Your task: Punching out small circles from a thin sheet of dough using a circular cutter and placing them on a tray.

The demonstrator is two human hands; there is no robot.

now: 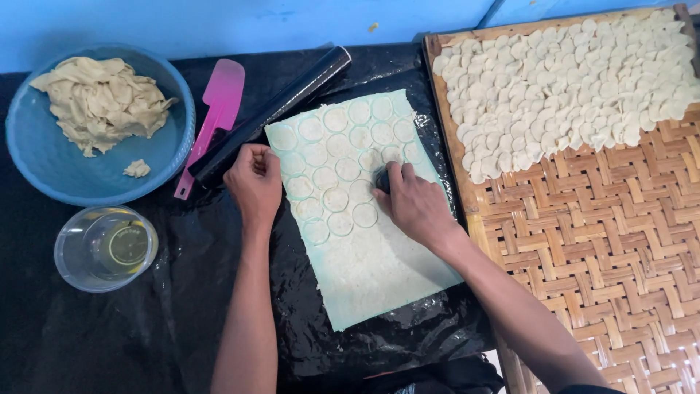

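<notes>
A thin rolled dough sheet (379, 270) lies on black plastic in the middle, its upper half marked with several cut circles. My right hand (413, 203) presses a small dark round cutter (381, 179) into the sheet near its centre. My left hand (255, 179) rests as a loose fist at the sheet's left edge, holding nothing, just below a black rolling pin (273, 111).
A blue bowl (44, 157) with dough scraps sits at the upper left. A pink spatula (213, 117) lies beside it. A clear plastic cup (106, 248) stands at the left. A woven bamboo tray (605, 241) on the right carries several cut dough discs (569, 80).
</notes>
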